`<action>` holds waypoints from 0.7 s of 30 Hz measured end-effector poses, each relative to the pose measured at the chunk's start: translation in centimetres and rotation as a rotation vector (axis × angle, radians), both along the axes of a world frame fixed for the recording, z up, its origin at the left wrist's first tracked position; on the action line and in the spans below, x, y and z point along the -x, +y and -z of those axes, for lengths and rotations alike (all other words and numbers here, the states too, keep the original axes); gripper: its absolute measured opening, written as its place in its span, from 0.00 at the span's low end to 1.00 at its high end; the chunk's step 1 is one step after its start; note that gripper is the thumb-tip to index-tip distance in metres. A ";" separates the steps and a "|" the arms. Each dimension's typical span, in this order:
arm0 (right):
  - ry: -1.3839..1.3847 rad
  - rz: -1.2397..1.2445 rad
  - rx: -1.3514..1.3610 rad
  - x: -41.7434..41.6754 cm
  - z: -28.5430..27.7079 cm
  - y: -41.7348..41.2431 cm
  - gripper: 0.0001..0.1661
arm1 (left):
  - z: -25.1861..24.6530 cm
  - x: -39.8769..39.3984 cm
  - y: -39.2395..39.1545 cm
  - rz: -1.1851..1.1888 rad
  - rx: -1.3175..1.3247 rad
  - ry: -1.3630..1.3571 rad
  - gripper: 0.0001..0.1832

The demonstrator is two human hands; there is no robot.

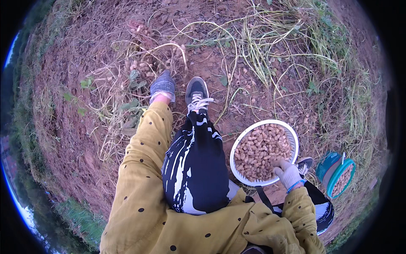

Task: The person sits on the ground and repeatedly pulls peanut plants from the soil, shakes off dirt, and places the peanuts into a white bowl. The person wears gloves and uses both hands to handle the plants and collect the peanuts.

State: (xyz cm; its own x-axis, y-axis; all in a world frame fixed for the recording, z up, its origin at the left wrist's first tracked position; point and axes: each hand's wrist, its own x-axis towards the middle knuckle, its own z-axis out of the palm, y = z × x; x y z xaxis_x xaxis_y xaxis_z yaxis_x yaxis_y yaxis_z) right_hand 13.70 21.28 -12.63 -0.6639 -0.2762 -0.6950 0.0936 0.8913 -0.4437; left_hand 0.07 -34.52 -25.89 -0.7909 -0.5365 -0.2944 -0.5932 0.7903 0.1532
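My left hand (163, 85), in a grey glove, reaches down at the near edge of a pulled peanut plant (139, 65), whose pods show among roots and dry stems. Its fingers are largely hidden, so what they grip does not show. A white plastic basket (233, 158) holds a heap of unshelled peanuts (263, 149) to the right of my bent knee. At the lower right rim of this basket is my right hand (288, 173), in a pale glove, with its thumb and fingers over the peanuts; whether it holds a pod cannot be told.
A teal bucket (330, 168) of peanuts leans on the ground at the right. Long peanut vines (253, 54) spread across the reddish soil ahead. My shoe (197, 93) stands beside my left hand, and my other shoe (305, 165) is partly behind the basket.
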 end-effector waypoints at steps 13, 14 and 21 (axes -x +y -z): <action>-0.053 0.070 -0.060 1.1 -2.0 -1.9 0.16 | -7.4 1.8 3.1 0.137 0.072 0.096 0.24; -0.041 0.073 -0.060 1.0 -1.9 -1.8 0.16 | -6.8 1.7 1.3 0.165 0.141 0.208 0.23; -0.030 0.134 0.049 1.8 -1.6 -3.1 0.16 | -5.7 8.9 -3.9 0.422 0.248 0.189 0.34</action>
